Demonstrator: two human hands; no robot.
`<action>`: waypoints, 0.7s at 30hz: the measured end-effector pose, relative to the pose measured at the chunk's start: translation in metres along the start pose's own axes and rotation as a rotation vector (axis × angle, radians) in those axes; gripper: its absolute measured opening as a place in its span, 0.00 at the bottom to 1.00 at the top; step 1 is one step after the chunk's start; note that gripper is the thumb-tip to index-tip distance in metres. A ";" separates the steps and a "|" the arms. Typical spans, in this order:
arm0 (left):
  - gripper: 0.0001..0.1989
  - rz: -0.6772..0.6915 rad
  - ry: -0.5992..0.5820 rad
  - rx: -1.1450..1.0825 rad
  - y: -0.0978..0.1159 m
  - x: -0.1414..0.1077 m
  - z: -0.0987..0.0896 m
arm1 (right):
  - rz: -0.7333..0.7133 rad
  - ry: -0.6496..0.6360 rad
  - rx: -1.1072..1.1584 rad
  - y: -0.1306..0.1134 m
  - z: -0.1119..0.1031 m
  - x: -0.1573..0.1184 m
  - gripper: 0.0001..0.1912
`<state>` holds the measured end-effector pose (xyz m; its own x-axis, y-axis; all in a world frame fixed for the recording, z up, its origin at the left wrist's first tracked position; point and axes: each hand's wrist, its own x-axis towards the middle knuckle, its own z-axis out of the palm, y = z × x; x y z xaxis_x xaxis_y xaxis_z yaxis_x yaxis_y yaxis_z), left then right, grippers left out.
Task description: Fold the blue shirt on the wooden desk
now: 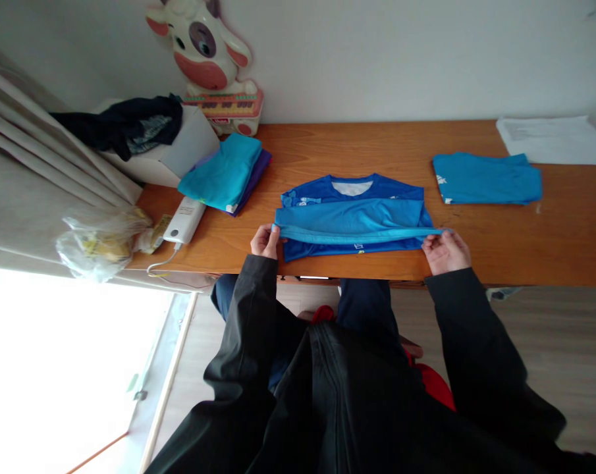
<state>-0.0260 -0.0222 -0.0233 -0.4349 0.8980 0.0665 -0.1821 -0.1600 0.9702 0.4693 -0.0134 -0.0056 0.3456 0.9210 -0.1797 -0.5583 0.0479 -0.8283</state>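
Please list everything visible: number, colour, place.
Desk: 1, brown, middle
Wall: 1, pale, back
Curtain: 1, beige, left
Window: 1, bright, lower left
Floor: 1, pale, below
Shirt: 1, blue, desk middle
Layer: 1, lighter blue, over shirt
Box: 1, white, left
Left cloths: 2 seen, turquoise over purple, by box
Dark cloth: 1, black, on box
Cow toy: 1, white-pink, back left
Device: 1, white, left
Cable: 1, white, from device
Packet: 1, brownish, by device
Bag: 1, clear, front left
Papers: count unclear, white, back right
Right cloth: 1, blue, desk right
Red object: count unclear, red, below
Trousers: 1, dark blue, below
Jacket: 1, black, foreground
Left hand: 1, bare, holding layer
Right hand: 1, bare, holding layer
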 end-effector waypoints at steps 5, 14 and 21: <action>0.32 -0.019 0.001 -0.009 0.004 -0.002 0.002 | 0.004 -0.004 0.000 0.000 -0.001 0.001 0.09; 0.31 -0.018 0.007 -0.015 0.007 -0.004 0.003 | -0.006 -0.032 -0.014 0.002 -0.004 0.002 0.10; 0.34 -0.031 -0.002 -0.025 -0.002 0.002 -0.003 | -0.003 -0.047 -0.009 0.003 -0.008 0.006 0.09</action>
<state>-0.0291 -0.0210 -0.0256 -0.4274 0.9033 0.0368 -0.2174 -0.1422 0.9657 0.4761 -0.0109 -0.0134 0.3108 0.9382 -0.1523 -0.5505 0.0470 -0.8335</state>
